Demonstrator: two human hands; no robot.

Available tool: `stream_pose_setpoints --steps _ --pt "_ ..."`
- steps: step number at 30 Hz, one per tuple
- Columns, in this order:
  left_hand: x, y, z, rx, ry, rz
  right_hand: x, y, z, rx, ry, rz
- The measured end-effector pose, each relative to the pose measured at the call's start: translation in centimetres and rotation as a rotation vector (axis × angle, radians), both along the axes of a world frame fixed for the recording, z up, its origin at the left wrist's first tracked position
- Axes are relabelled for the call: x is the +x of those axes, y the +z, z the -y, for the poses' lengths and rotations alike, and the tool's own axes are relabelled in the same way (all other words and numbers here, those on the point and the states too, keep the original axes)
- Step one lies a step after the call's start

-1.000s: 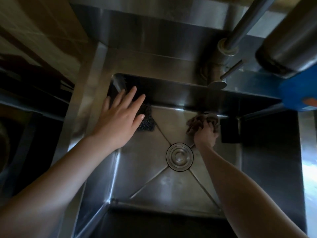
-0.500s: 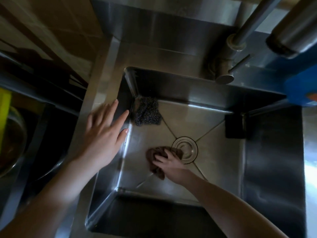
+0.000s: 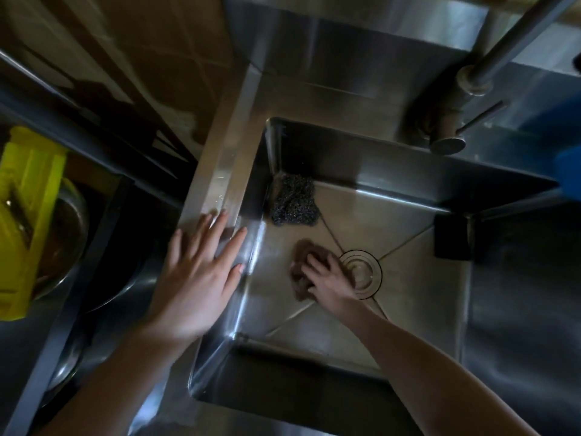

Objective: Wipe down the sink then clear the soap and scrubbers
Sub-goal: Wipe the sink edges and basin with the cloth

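The stainless-steel sink (image 3: pixel 415 309) is a square, deep basin with creases running from its corners to a round drain (image 3: pixel 361 262) at the centre. A brown cloth (image 3: pixel 301 248) lies bunched on the sink floor just left of the drain, where the right hand (image 3: pixel 327 278) holds it down. A dark steel-wool scourer (image 3: pixel 294 201) sits in the far-left corner. A dark block-shaped sponge (image 3: pixel 451 236) stands against the right wall near the far-right corner, well apart from the scourer.

The square stainless-steel sink (image 3: pixel 418 278) was silver-grey, the knitted wire scrubber (image 3: pixel 292 202) dark grey and speckled, the crumpled wiping cloth (image 3: pixel 302 250) brown, the rectangular block (image 3: pixel 451 236) black, and the plastic container (image 3: pixel 28 196) yellow.
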State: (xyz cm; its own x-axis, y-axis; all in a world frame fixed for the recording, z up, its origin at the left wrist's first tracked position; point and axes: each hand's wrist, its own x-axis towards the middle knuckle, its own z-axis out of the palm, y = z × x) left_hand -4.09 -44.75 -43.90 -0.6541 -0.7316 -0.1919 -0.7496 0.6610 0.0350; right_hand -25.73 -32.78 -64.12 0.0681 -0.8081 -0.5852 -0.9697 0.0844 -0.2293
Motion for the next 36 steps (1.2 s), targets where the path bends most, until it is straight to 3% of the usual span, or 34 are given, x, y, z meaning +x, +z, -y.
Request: stream_pose_setpoints --steps 4,6,15,19,22,27,29,33,36 --pt "1.0 -0.7 -1.2 -0.002 -0.013 0.009 3.1 0.0 -2.7 0.096 0.362 0.156" --pt "1.4 -0.8 -1.5 -0.002 0.015 0.002 3.7 0.0 -3.9 0.059 0.609 0.109" --pt "3.0 -0.5 -2.4 0.034 0.077 -0.100 3.3 2.3 3.1 0.066 0.116 0.154" --pt "3.4 -0.1 -2.7 0.046 0.088 -0.104 3.5 2.5 6.9 0.078 -0.035 0.070" --pt "3.8 0.0 -2.9 0.040 0.105 -0.101 4.6 2.3 6.2 0.055 0.182 -0.007" --pt "4.4 -0.4 -4.0 -0.003 0.093 -0.068 6.1 1.8 -0.1 -0.017 0.747 0.048" --pt "4.5 -0.5 -4.5 -0.023 0.089 -0.033 6.2 1.4 -2.9 -0.030 0.855 0.073" --pt "4.2 0.1 -6.2 -0.034 0.141 -0.004 3.4 0.9 -3.9 -0.023 0.744 0.080" --pt "3.6 0.8 -8.0 -0.034 0.155 -0.010 0.8 1.4 -3.2 0.125 0.303 0.072"
